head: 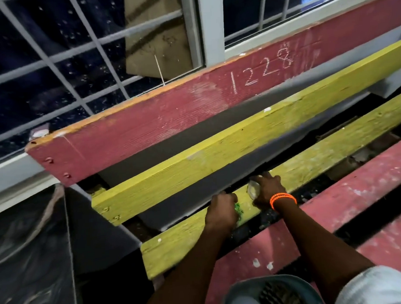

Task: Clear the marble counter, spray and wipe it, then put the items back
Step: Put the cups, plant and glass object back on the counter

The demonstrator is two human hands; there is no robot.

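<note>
Reaching over a slatted bench [215, 108] of red and yellow planks under a barred window [48, 67], the left hand [220, 211] clenches something green [238, 210] while the right hand [268, 190] grasps a pale object [253, 189] on the yellow slat [324, 158].

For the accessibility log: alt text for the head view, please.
Two bare hands work on a yellow bench slat: the left hand grips something green, the right hand, orange bracelet at its wrist, holds a small pale object. Red slats, one chalked 1228, sit before a barred window.
</note>
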